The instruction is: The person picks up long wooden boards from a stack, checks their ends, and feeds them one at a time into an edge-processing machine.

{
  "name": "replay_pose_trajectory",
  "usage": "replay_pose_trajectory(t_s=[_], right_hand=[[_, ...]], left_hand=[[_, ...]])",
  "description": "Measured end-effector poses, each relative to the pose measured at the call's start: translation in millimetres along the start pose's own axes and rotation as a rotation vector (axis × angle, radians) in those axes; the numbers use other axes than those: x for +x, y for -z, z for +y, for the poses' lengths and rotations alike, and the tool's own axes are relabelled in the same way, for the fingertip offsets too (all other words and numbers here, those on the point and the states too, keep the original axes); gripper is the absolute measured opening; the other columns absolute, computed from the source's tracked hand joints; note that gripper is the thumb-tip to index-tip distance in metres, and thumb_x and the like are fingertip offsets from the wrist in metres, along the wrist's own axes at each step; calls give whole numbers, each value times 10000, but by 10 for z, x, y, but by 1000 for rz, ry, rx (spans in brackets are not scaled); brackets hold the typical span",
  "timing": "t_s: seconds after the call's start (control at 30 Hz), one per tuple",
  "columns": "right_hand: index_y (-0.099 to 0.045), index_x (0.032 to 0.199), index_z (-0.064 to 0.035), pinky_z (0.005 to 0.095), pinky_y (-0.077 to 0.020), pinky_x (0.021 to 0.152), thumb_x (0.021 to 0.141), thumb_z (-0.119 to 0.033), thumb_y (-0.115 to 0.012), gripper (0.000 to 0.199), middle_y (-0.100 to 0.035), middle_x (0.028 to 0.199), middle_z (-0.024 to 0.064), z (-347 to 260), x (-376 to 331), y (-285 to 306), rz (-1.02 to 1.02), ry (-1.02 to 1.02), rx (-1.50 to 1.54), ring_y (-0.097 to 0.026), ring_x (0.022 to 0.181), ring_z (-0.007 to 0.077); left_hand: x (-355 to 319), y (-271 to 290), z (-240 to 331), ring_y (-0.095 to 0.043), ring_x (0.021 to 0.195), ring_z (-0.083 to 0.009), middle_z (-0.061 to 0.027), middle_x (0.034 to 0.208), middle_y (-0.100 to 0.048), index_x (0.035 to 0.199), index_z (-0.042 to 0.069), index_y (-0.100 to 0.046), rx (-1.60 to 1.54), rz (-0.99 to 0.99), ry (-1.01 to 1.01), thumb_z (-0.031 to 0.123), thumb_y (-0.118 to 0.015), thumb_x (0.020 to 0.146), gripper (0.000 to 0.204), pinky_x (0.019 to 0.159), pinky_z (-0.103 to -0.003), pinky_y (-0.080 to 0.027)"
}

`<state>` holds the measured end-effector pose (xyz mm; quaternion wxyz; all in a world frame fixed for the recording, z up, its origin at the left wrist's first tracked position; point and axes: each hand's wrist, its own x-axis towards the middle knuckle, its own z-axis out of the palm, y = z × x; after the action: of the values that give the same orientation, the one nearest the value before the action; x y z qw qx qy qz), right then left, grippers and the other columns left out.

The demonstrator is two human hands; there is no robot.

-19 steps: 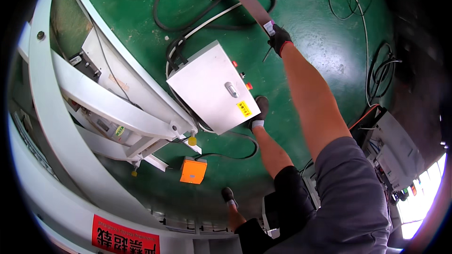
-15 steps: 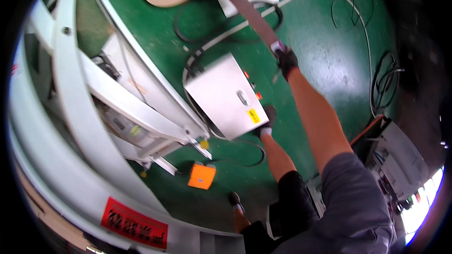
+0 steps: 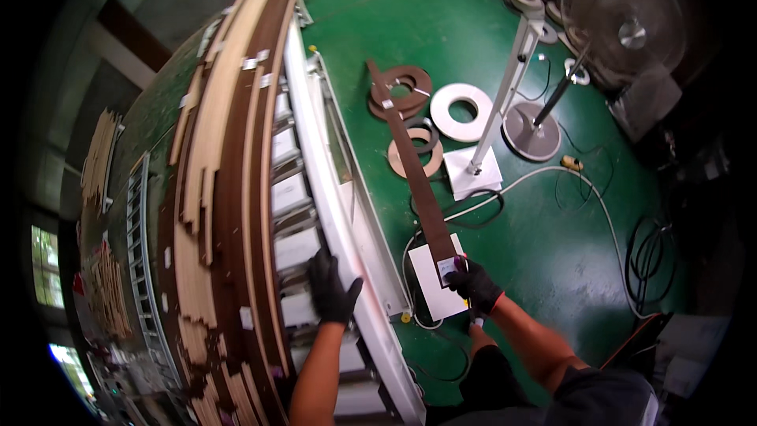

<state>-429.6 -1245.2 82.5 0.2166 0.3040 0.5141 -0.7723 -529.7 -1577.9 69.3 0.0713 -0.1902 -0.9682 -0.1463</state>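
Note:
My right hand [image 3: 475,284], in a black glove, grips the near end of a long dark brown board strip [image 3: 426,209]. A small white label [image 3: 447,270] is stuck there beside my fingers. The strip stretches away over the floor toward the upper left. My left hand [image 3: 333,288], gloved in black too, is at the inner side of the conveyor's white rail [image 3: 319,197], over its rollers [image 3: 296,244]. Its fingers and thumb are apart, with nothing held. Whether it touches the rail I cannot tell.
Long brown and tan boards [image 3: 233,158] lie along the conveyor, left of my left hand. A white box [image 3: 430,280] stands under the strip. Farther off are edging rolls [image 3: 461,110], a white post stand [image 3: 505,95] and a fan [image 3: 623,24]. Cables [image 3: 607,213] cross the green floor.
My view has swung up and outward, bringing in the boards, rollers and far floor. My left hand has come into view. My right hand still holds the brown strip.

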Motion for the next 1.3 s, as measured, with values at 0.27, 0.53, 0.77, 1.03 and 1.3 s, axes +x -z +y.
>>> replay_pose_trajectory(t_s=[0.27, 0.53, 0.77, 1.03, 1.3], right_hand=[[-576, 1132, -48, 244, -450, 546, 819, -86, -650, 324, -612, 828, 16, 543, -2007, -868, 51, 233, 4, -550, 631, 98], [-534, 1011, -114, 229, -362, 484, 870, -183, -619, 179, -563, 779, -9, 305, -3485, -1919, -26, 353, 179, -461, 576, 76], [-496, 1075, -80, 230, -400, 534, 895, -180, -588, 225, -572, 854, 37, 764, -4353, -2972, -109, 484, 94, -493, 635, 82], [-472, 1107, -56, 246, -450, 598, 895, -125, -579, 247, -555, 854, 40, 1207, -4535, -3479, -200, 553, 113, -531, 705, 94], [-459, 1065, -67, 231, -421, 530, 913, -196, -647, 274, -572, 807, 33, 1374, -4328, -3692, -314, 421, 24, -502, 627, 73]], left_hand=[[-265, 133, 1576, -630, 1006, -286, -148, 1124, -610, 1263, 49, -507, -2473, -584, 811, 96, -568, 930, 342, 915, -436, -523], [-863, 1539, 1633, -667, 913, -238, -110, 987, -631, 1172, -28, -521, -2227, -233, 352, -66, -519, 849, 324, 854, -361, -567], [-1423, 2907, 1182, -639, 960, -206, -106, 1085, -607, 1257, -40, -479, -2224, -177, 76, -83, -524, 787, 474, 859, -351, -561], [-1791, 3674, 758, -672, 924, -204, -137, 1188, -609, 1405, -37, -392, -1932, -109, -27, -39, -598, 818, 622, 792, -319, -575], [-1939, 3340, 156, -581, 1112, -182, -152, 1390, -477, 1460, -88, -297, -1758, -21, 133, -14, -625, 818, 724, 888, -299, -518]])
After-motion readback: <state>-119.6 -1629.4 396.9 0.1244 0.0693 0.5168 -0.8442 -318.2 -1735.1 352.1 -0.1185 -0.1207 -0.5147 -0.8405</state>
